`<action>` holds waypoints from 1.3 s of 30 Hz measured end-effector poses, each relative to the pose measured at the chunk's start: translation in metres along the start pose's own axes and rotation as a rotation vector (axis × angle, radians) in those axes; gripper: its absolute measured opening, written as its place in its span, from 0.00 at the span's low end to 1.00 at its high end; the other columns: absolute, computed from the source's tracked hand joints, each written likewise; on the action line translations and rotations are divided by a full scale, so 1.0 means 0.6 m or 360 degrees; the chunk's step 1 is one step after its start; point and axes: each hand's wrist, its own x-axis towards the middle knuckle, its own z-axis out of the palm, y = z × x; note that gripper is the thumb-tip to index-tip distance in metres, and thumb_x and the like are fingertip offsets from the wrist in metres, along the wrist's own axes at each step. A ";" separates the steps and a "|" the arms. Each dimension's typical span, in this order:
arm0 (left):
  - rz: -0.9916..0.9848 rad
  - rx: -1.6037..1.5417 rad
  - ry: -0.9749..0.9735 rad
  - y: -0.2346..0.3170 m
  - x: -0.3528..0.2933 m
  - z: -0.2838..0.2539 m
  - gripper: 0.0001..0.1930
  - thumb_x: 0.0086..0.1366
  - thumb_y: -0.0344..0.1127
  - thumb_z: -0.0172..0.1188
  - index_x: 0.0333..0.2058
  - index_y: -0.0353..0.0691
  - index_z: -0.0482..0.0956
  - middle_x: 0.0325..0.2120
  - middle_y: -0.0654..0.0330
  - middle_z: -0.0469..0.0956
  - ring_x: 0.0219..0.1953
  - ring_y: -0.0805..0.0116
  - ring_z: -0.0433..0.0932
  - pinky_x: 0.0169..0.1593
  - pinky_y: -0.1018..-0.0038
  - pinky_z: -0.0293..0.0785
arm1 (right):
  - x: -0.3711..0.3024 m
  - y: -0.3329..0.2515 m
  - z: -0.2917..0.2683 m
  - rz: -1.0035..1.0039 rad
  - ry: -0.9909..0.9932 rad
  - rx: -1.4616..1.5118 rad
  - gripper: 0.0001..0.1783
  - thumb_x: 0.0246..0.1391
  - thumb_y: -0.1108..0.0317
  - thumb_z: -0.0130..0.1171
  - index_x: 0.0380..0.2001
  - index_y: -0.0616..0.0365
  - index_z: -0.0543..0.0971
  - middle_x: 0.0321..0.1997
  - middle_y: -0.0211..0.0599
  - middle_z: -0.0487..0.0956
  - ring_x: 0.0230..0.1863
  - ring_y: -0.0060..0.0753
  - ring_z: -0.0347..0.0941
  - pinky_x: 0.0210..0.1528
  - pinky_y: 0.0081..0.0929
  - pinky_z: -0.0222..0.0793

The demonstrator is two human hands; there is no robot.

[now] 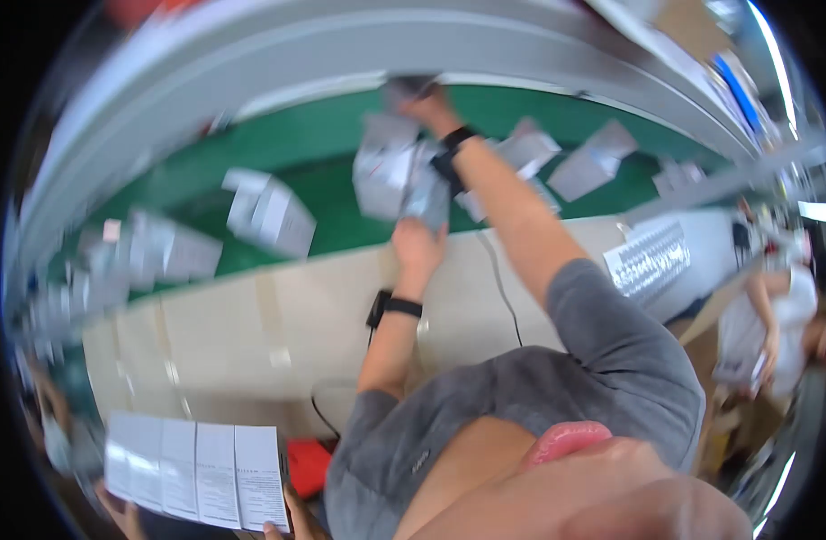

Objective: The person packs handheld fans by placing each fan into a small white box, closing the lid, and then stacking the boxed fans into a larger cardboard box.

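Observation:
My left hand [417, 243] is closed round the near end of a pale bluish-grey packet [427, 200], blurred by motion. Just left of that packet, an open white box [382, 171] stands on the green conveyor belt [332, 184]. Stretched farther out, my right hand [431, 105] is at the belt's far edge, with its fingers closed on a dark grey item [404, 88] too smeared to name. Black bands circle both wrists.
More white boxes stand along the belt, such as one [271, 213] on the left and one [595, 160] on the right. A beige ledge [314, 297] runs in front of me. At lower left, another person's hands hold white printed cartons [197, 472]. A silvery blister sheet [649, 261] lies right.

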 end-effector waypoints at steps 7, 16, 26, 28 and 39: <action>0.0304 -0.0165 -0.0051 0.046 0.038 0.035 0.27 0.55 0.48 0.54 0.36 0.20 0.70 0.34 0.37 0.70 0.42 0.41 0.67 0.49 0.56 0.60 | -0.013 -0.004 -0.057 0.0630 0.0591 -0.0323 0.64 0.25 0.51 0.66 0.57 0.75 0.41 0.48 0.67 0.66 0.46 0.59 0.66 0.49 0.40 0.64; 0.0548 -0.0660 -0.0411 0.130 -0.209 -0.086 0.19 0.56 0.36 0.56 0.44 0.31 0.69 0.43 0.42 0.68 0.48 0.47 0.65 0.52 0.61 0.59 | -0.386 -0.288 -0.349 0.0782 -0.0599 0.1271 0.17 0.50 0.65 0.53 0.42 0.60 0.69 0.34 0.37 0.74 0.37 0.26 0.72 0.33 0.23 0.68; 0.1077 -0.0369 -0.1693 0.277 -0.292 -0.114 0.15 0.58 0.36 0.54 0.42 0.33 0.72 0.29 0.50 0.76 0.33 0.57 0.75 0.41 0.67 0.69 | -0.787 -0.455 -0.775 0.1024 0.0249 -0.1958 0.19 0.46 0.62 0.55 0.44 0.51 0.71 0.36 0.42 0.75 0.38 0.44 0.71 0.39 0.33 0.68; 0.1206 -0.0445 -0.1660 0.330 -0.293 -0.113 0.15 0.58 0.36 0.54 0.41 0.33 0.72 0.29 0.50 0.76 0.33 0.58 0.75 0.41 0.68 0.69 | -0.880 -0.446 -0.840 0.1418 0.0299 -0.2257 0.19 0.45 0.63 0.55 0.43 0.50 0.72 0.34 0.43 0.75 0.38 0.44 0.71 0.39 0.35 0.68; 0.0723 -0.1589 -0.2771 0.566 -0.334 -0.069 0.12 0.62 0.35 0.50 0.39 0.32 0.73 0.30 0.56 0.77 0.34 0.69 0.74 0.38 0.74 0.70 | -1.156 -0.147 -0.945 0.2014 -0.0082 -0.1184 0.17 0.47 0.61 0.48 0.36 0.59 0.76 0.36 0.48 0.76 0.39 0.47 0.72 0.40 0.36 0.67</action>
